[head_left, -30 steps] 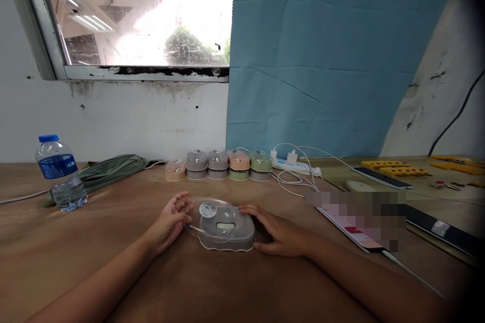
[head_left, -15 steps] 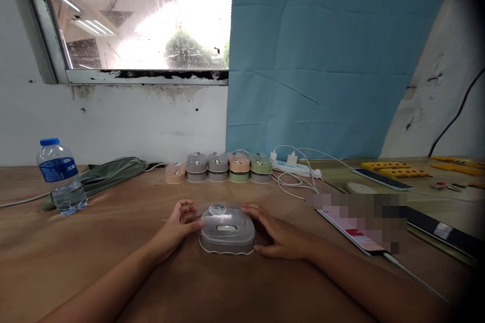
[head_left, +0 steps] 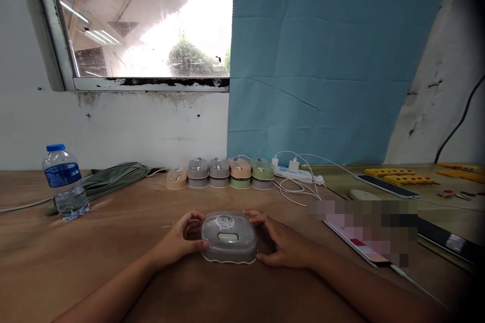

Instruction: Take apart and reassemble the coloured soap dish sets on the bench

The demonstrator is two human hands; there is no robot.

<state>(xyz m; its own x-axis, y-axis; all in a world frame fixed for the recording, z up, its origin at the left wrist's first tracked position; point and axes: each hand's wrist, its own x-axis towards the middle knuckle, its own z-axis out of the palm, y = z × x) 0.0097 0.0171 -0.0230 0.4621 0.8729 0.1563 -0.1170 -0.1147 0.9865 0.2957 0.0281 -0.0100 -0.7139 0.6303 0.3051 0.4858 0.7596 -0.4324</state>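
Observation:
A grey oval plastic box with a clear lid stands on the table in front of me. The lid has a round printed sticker on top and a small oval slot with something pale in it. My left hand curves round the box's left side, thumb at the front and fingers at the far corner. On the opposite side my right hand holds the edge, its thumb at the near right corner and its fingers over the far right. Part of the fingers is hidden behind the box.
Similar boxes in grey, pink and green stand along the wall, most stacked in twos. A water bottle and a folded green cloth lie left. A power strip with white cables, a phone and yellow blocks are right.
My left thumb and fingers have come in against the box's left side. The lid, slightly tilted before, now sits more level. The whole view has shifted slightly.

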